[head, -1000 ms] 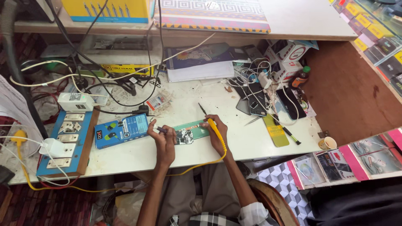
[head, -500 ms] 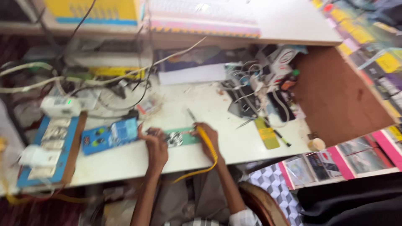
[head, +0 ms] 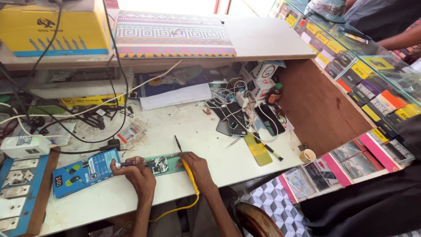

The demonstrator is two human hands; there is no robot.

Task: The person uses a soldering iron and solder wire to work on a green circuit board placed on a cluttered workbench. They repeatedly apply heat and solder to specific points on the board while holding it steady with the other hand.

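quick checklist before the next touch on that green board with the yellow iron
1. Circuit board lies flat on the white bench: ok.
2. Left hand steadies a thin tool at the board's left end: ok.
3. Right hand grips the yellow soldering iron: ok.
4. Iron tip on the right joint: cannot tell.
5. Yellow cord hangs off the bench edge, free: ok.
6. Blue box crowds the left hand: not ok.

left hand (head: 137, 173): fingers curled, palm down | right hand (head: 198, 169): fingers closed, pinching
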